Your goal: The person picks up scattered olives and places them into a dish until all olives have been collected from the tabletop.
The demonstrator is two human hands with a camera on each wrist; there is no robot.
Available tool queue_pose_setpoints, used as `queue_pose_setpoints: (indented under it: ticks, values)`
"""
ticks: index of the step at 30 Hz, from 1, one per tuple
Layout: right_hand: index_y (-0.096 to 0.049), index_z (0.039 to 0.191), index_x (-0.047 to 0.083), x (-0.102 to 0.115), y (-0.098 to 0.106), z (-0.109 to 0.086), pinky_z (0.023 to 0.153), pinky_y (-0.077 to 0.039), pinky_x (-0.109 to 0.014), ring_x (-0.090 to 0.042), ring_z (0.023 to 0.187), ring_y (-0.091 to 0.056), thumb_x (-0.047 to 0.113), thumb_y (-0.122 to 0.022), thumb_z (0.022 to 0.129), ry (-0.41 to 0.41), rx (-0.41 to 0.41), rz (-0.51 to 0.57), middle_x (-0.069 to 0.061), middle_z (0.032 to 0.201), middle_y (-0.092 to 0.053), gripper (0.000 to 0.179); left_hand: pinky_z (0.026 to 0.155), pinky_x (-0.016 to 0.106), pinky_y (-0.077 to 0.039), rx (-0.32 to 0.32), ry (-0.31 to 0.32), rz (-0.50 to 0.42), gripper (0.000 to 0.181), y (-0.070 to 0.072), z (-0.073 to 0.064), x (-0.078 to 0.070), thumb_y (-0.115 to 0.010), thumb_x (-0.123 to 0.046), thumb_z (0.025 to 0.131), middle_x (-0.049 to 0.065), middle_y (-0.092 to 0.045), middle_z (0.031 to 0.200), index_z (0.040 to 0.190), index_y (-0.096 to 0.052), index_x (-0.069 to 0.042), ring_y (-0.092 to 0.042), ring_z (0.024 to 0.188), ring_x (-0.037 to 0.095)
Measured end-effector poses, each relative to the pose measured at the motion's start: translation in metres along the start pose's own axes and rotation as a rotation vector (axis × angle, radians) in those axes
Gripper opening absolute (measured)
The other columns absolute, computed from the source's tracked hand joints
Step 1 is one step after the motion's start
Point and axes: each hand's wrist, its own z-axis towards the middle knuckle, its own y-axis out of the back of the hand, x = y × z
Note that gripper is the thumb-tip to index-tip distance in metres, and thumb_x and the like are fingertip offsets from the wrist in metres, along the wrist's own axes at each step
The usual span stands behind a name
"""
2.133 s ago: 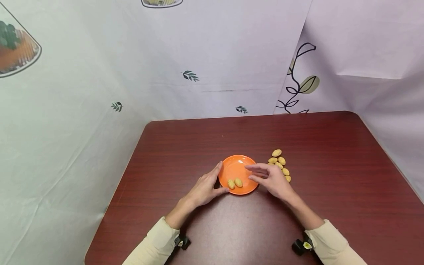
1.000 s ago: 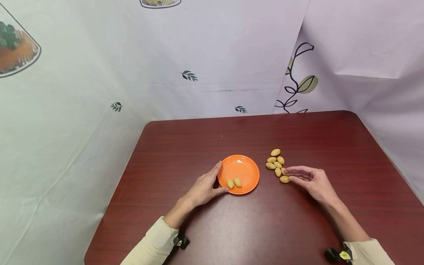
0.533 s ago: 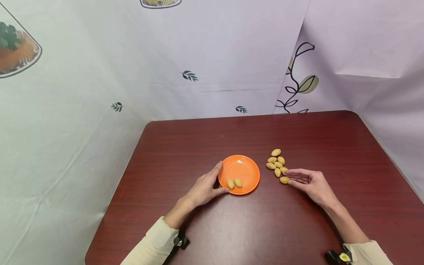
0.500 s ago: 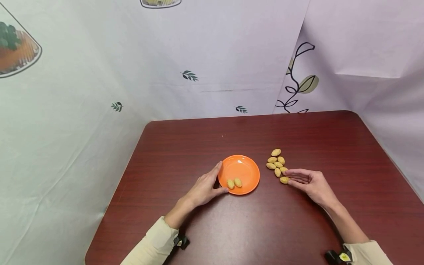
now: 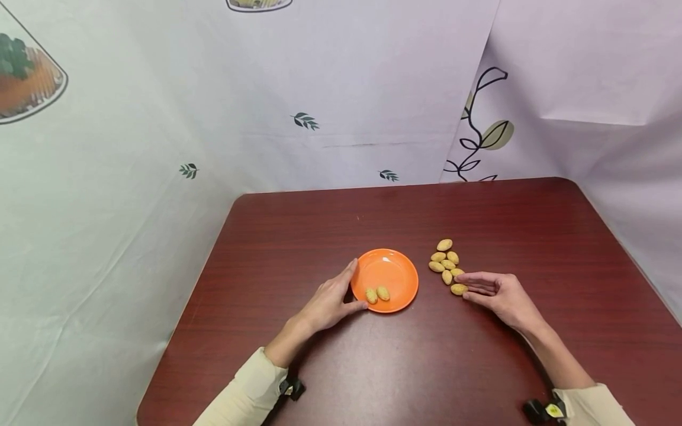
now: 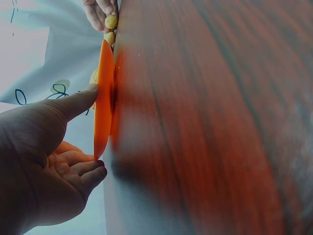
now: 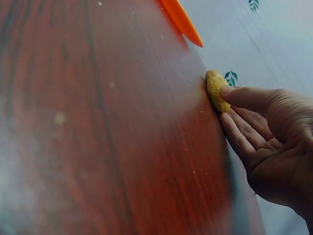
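My left hand [image 5: 328,303] holds the edge of a small orange plate [image 5: 394,278], thumb on the near rim and fingers along its left side. On the plate lie two yellow-brown, oval, nut-like pieces [image 5: 383,293], close to the thumb. To the right, my right hand [image 5: 503,296] pinches the nearest piece of a loose group, a nut-like piece [image 7: 216,90] with a rough surface. Its thumb lies against that piece in the right wrist view, with the fingers on the far side. Several more nut-like pieces [image 5: 448,264] lie just beyond the fingertips.
Everything rests on a dark red-brown wooden table [image 5: 298,231] with rounded far corners. A pale patterned sheet [image 5: 346,89] hangs behind it and along the sides. Each wrist carries a small black camera [image 5: 292,388] near the cuff.
My right hand has moved from over the plate to the group on the right, then stayed at the nearest nut-like piece with only a slight shift. The left hand and plate have kept their place.
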Motion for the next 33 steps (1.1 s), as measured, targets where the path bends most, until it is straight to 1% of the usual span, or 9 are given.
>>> queue_pose_setpoints:
  ticks: [4, 11, 18, 25, 29, 33]
  values:
    - [-0.071, 0.127, -0.011, 0.0014, 0.0006, 0.0000, 0.082, -0.060, -0.022, -0.002, 0.105, -0.073, -0.008, -0.078, 0.091, -0.009, 0.001, -0.018, -0.030, 0.123, -0.072, 0.037, 0.121, 0.052, -0.037, -0.001, -0.001, -0.002, 0.099, -0.0002, 0.0000, 0.0004, -0.083, -0.035, 0.095, 0.018, -0.031, 0.171, 0.167, -0.025, 0.001, -0.040, 0.152, 0.031]
    - [-0.074, 0.123, -0.009, 0.0014, -0.0004, 0.0005, 0.080, -0.060, -0.021, -0.002, 0.103, -0.074, -0.007, -0.079, 0.091, 0.004, -0.002, -0.042, -0.028, 0.119, -0.074, 0.033, 0.120, 0.052, -0.037, 0.000, -0.003, 0.000, 0.099, -0.0007, -0.0001, 0.0013, -0.083, -0.036, 0.095, 0.017, -0.030, 0.171, 0.167, -0.025, 0.001, -0.040, 0.152, 0.031]
    - [-0.077, 0.120, -0.006, 0.0013, -0.0006, 0.0009, 0.079, -0.059, -0.018, 0.000, 0.101, -0.073, -0.006, -0.080, 0.091, 0.028, -0.024, -0.108, -0.023, 0.114, -0.077, 0.029, 0.121, 0.052, -0.037, -0.002, -0.006, 0.000, 0.099, -0.0009, -0.0002, 0.0015, -0.083, -0.036, 0.095, 0.018, -0.030, 0.171, 0.167, -0.026, 0.001, -0.040, 0.152, 0.031]
    - [-0.079, 0.116, -0.004, 0.0017, -0.0008, 0.0016, 0.077, -0.059, -0.018, 0.000, 0.099, -0.074, -0.004, -0.080, 0.091, 0.036, -0.047, -0.135, -0.020, 0.110, -0.079, 0.024, 0.121, 0.052, -0.037, -0.001, -0.004, -0.002, 0.099, -0.0004, -0.0004, 0.0003, -0.083, -0.035, 0.095, 0.018, -0.030, 0.171, 0.167, -0.026, 0.001, -0.040, 0.152, 0.031]
    - [-0.080, 0.116, -0.003, 0.0026, 0.0002, 0.0030, 0.078, -0.059, -0.018, 0.000, 0.099, -0.074, -0.004, -0.080, 0.092, 0.047, -0.041, -0.137, -0.019, 0.110, -0.079, 0.024, 0.120, 0.053, -0.037, -0.004, -0.004, 0.000, 0.099, -0.0001, -0.0008, 0.0000, -0.083, -0.035, 0.095, 0.019, -0.031, 0.171, 0.167, -0.026, 0.000, -0.040, 0.152, 0.032]
    - [-0.079, 0.116, -0.004, 0.0040, 0.0014, 0.0044, 0.078, -0.059, -0.018, 0.000, 0.100, -0.074, -0.003, -0.080, 0.092, 0.049, -0.018, -0.130, -0.020, 0.111, -0.078, 0.024, 0.120, 0.053, -0.037, -0.003, -0.006, 0.002, 0.098, -0.0001, -0.0007, 0.0000, -0.083, -0.035, 0.095, 0.019, -0.031, 0.171, 0.167, -0.026, 0.001, -0.040, 0.152, 0.032]
